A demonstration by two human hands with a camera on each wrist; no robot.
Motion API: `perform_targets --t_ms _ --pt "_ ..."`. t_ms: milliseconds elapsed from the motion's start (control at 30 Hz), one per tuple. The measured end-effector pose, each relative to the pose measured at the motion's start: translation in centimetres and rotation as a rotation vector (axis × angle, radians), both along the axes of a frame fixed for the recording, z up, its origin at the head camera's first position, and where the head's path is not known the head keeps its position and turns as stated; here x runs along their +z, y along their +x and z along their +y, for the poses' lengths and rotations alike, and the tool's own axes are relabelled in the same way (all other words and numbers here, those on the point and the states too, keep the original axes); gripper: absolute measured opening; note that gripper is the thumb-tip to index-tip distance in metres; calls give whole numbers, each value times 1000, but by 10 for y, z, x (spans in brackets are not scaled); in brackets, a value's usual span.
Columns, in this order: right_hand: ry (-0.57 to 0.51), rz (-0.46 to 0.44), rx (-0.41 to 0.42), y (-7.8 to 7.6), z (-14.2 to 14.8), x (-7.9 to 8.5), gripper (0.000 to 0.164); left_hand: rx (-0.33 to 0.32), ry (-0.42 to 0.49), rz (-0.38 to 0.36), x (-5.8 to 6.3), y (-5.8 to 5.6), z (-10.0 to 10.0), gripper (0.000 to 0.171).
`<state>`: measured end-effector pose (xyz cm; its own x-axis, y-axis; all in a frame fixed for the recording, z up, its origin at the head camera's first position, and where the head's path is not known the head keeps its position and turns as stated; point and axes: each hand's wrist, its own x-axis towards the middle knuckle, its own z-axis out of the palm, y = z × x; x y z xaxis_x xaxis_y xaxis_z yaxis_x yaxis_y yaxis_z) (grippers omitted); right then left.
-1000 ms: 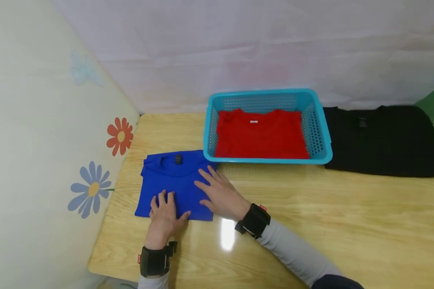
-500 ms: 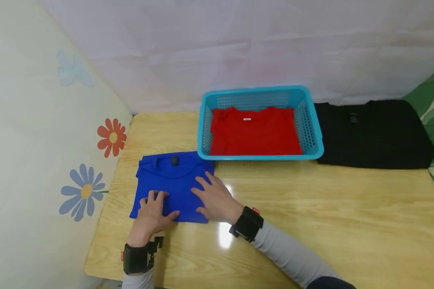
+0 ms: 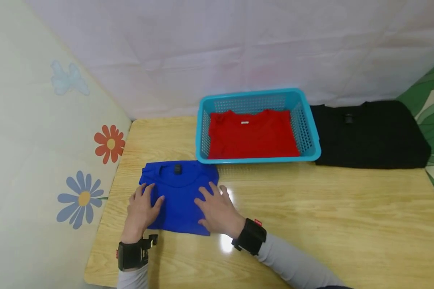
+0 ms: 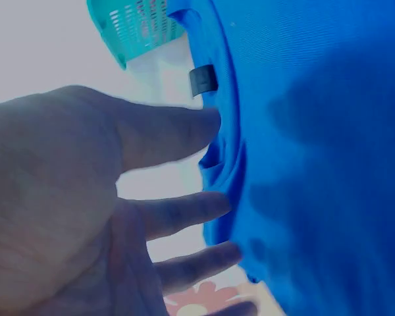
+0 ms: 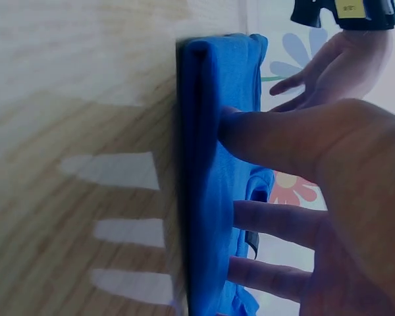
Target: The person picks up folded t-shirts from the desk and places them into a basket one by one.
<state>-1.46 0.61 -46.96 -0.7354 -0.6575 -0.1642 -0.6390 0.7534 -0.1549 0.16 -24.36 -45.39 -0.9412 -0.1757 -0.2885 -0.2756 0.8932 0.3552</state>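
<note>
A folded blue T-shirt (image 3: 181, 200) lies on the table, its neckline and black tag (image 3: 178, 169) toward the back. My left hand (image 3: 142, 208) is over the shirt's left side, fingers spread and palm down. In the left wrist view, that hand casts a shadow on the blue cloth. My right hand (image 3: 218, 210) rests on the right edge of the shirt, fingers apart. The right wrist view shows the thumb (image 5: 270, 138) and fingertips against the shirt's folded layers (image 5: 204, 164). Neither hand grips the cloth.
A turquoise plastic basket (image 3: 256, 161) holding a folded red T-shirt (image 3: 253, 138) stands behind, its front left corner close to the blue shirt. Right of it lies a folded black garment (image 3: 372, 138). White cloth hangs behind the table, and a flower-painted wall (image 3: 29, 160) borders the left.
My left hand has moved left and farther back over the blue T-shirt. The shirt has come slightly toward me relative to the basket, my right hand staying at its right edge.
</note>
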Motion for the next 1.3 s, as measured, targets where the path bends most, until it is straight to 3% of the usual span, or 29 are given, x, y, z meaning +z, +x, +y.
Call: perform_targets --t_ms 167,333,533,733,1067,1300 --pt "10 -8 -1 10 5 1 62 -12 10 -27 -10 4 7 68" --pt "35 -9 1 15 7 3 62 7 6 -30 -12 8 15 68" --pt "62 2 -7 18 13 4 64 -14 -22 -25 -9 6 23 64" --pt "-2 25 -43 18 28 7 59 -66 -31 5 -1 4 31 59" --pt "-135 -58 -98 3 65 17 41 -205 -93 122 -2 6 53 51" --pt "-241 8 -103 -10 76 15 42 -238 -111 83 -3 7 69 57"
